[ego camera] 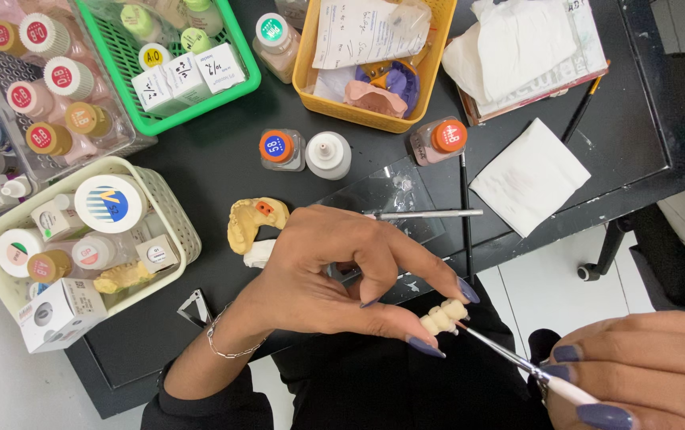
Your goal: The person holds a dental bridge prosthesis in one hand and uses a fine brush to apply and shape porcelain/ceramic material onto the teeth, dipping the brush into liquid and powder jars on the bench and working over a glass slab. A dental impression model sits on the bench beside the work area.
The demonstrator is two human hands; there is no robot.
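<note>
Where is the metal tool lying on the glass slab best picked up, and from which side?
Likely by the thin shaft of the metal tool, near its middle, pinched from above. It lies flat and crosswise on the glass slab, with bare glass either side; the black brush crowds its right end, so mid-shaft looks freest.

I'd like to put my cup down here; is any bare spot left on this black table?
Bare patches: between the green plastic basket and round cream basket, and right of the white folded tissue towards the table edge. The left side, packed with small bottles, is crowded.
</note>
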